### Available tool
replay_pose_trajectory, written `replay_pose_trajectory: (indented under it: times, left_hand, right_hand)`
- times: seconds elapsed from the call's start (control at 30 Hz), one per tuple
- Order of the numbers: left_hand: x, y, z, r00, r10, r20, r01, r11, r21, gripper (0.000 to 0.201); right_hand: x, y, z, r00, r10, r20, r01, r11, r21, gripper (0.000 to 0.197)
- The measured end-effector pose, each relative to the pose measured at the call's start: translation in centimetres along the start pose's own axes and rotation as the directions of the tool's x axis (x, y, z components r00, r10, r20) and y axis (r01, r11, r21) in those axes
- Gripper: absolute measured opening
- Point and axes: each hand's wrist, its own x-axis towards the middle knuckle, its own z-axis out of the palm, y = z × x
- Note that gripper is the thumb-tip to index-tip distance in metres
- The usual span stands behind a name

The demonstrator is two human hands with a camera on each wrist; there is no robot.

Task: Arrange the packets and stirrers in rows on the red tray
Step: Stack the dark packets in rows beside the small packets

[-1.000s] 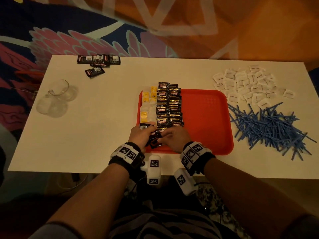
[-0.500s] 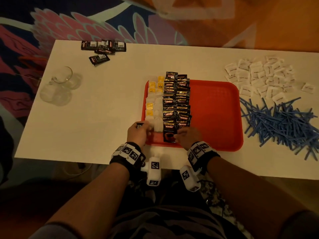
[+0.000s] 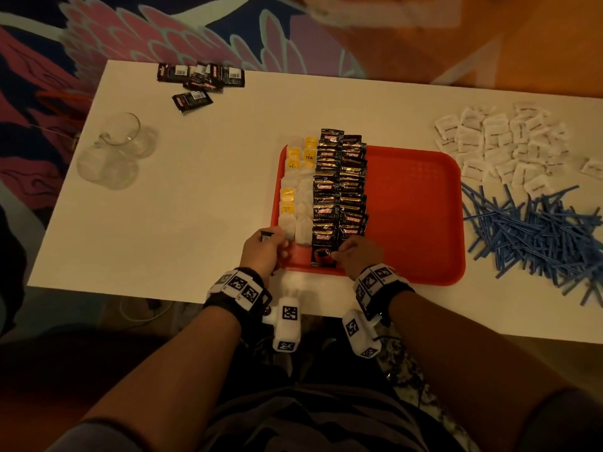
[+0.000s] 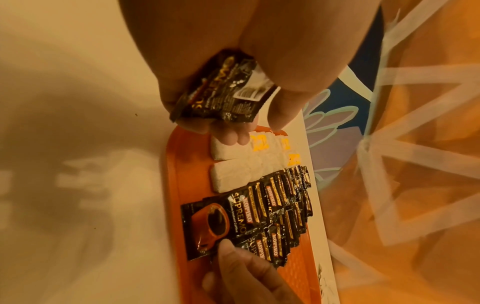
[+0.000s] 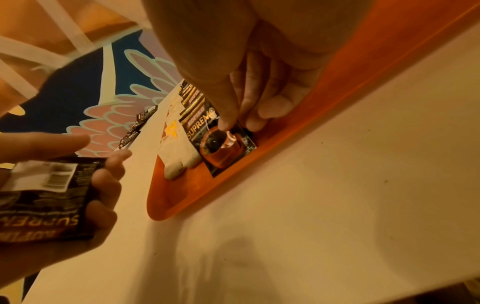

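Pressing down on the nearest coffee packet at the near edge of the red tray: right hand, fingertip flat on the printed cup, remaining fingers loosely curled beside it, nothing pinched. Gripped just to the left, over the tray's near-left corner: a spare coffee packet, barcode side showing, clasped between thumb and curled fingers of the left hand. Lying lengthwise away from the body: the pressed packet, long axis in line with its column, far end tucked under the overlapping dark coffee rows. Judged decisive: open red floor beside the pressed packet at the foot of the second coffee column, nearer the right hand than the left, so a hand-over or a reach across appears needed. Ranged left of the coffee: two columns of white tea bags. Bare beyond: right half of the tray. Farther right on the table, well apart: white sachets and blue stirrers, unsorted. Far left: loose dark packets.
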Motion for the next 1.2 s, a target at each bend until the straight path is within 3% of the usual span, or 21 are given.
replay_pose_trajectory:
  times: [0.13,0.23,0.33,0.47,0.53,0.63,0.73,0.8,0.87,0.97,1.03,1.07,1.13,1.2]
  left_hand:
    - [0.2,0.2,0.6,0.999,-0.034,0.025,0.035,0.998,-0.043,0.011]
    - [0.0,0.8,1.1,0.992,-0.078,0.095,0.09,0.987,-0.133,0.031]
    - [-1.0,1.8,1.7,0.974,-0.101,0.202,0.133,0.979,-0.152,0.054]
    - [-2.0,3.0,2.7,0.939,-0.09,0.332,0.151,0.975,-0.163,0.065]
    - [-2.2,3.4,3.1,0.924,-0.099,0.368,0.175,0.968,-0.178,0.069]
    - [-2.1,3.4,3.1,0.927,-0.146,0.346,0.202,0.97,-0.132,0.075]
    - [-1.8,3.2,2.4,0.917,-0.261,0.302,0.291,0.955,-0.059,0.084]
    - [-1.9,3.3,2.2,0.898,-0.292,0.329,0.331,0.941,-0.069,0.071]
    - [-2.0,3.5,2.6,0.934,-0.205,0.293,0.252,0.959,-0.13,0.041]
    - [-2.1,3.7,3.3,0.976,-0.008,0.218,0.048,0.983,-0.179,0.017]
    - [-2.3,3.8,3.6,0.981,0.054,0.189,-0.024,0.987,-0.158,0.013]
    - [-2.2,3.8,3.7,0.981,0.071,0.183,-0.045,0.988,-0.147,0.012]
    - [-2.2,3.8,4.0,0.977,0.088,0.195,-0.062,0.989,-0.134,0.011]
    - [-2.5,4.0,4.3,0.971,0.077,0.226,-0.047,0.99,-0.135,0.01]
  right_hand:
    - [-0.8,-0.2,-1.0,0.999,-0.029,-0.027,0.029,0.999,-0.027,0.017]
    - [-1.7,-0.9,-1.9,0.995,-0.101,-0.013,0.101,0.995,0.013,0.017]
    - [-3.1,-2.7,-2.9,0.967,-0.227,0.118,0.204,0.963,0.176,0.019]
    - [-4.9,-4.7,-3.8,0.898,-0.31,0.311,0.167,0.896,0.412,0.014]
    - [-5.4,-5.2,-4.2,0.907,-0.352,0.233,0.254,0.896,0.365,0.01]
    - [-5.8,-5.4,-5.0,0.929,-0.371,0.017,0.342,0.871,0.352,0.014]
    - [-6.2,-5.3,-5.5,0.869,-0.481,-0.116,0.494,0.835,0.241,0.018]
    - [-6.5,-5.0,-5.7,0.805,-0.589,-0.072,0.593,0.801,0.081,0.022]
    - [-6.8,-4.7,-5.8,0.779,-0.627,-0.013,0.627,0.779,-0.001,0.023]
    - [-6.7,-3.9,-5.8,0.862,-0.504,-0.048,0.506,0.861,0.052,0.029]
    - [-6.6,-3.7,-5.8,0.932,-0.361,-0.036,0.362,0.915,0.179,0.015]
    - [-6.6,-3.7,-5.8,0.946,-0.323,0.003,0.314,0.922,0.225,0.009]
    - [-6.4,-3.6,-5.8,0.942,-0.329,0.061,0.314,0.933,0.178,0.016]
    - [-6.5,-3.6,-6.0,0.938,-0.346,0.035,0.34,0.933,0.122,0.009]
